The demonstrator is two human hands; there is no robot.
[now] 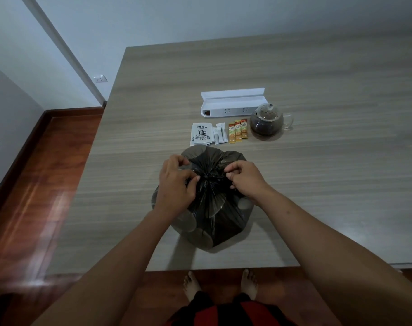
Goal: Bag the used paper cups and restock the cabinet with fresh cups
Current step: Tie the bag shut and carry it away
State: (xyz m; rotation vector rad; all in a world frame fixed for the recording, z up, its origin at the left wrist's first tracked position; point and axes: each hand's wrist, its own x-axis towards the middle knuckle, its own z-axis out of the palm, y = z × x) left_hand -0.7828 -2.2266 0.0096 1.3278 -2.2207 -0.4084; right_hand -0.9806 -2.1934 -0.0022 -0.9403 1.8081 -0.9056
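A: Cups, the used ones, seem to be inside the black bag (pixel 209 208) already; pale round shapes show through the plastic at its lower left. The bag stands on the tabletop (pixel 317 184), in the lower middle of the frame.

B: So which step is this?

A: I judge it is the closing of the bag. The neck is gathered into pleats at the top. The left hand (pixel 174 184) pinches the plastic on the left of the gather, and the right hand (pixel 245 182) pinches it on the right, fingers curled. Each grip is closed on the bag, and the knot point lies just between them.

B: And the next move?

A: Probably to twist or tie the neck, keeping both pinches tight so the pleats do not slip open. After that the restocking remains; I see no fresh cups and no cabinet here.

B: What else is near?

A: Above the bag lie tea sachets (pixel 200 135), orange stick packets (pixel 238 131), a glass teapot (pixel 267 121) and a white box (pixel 233 103), all apart from the bag.
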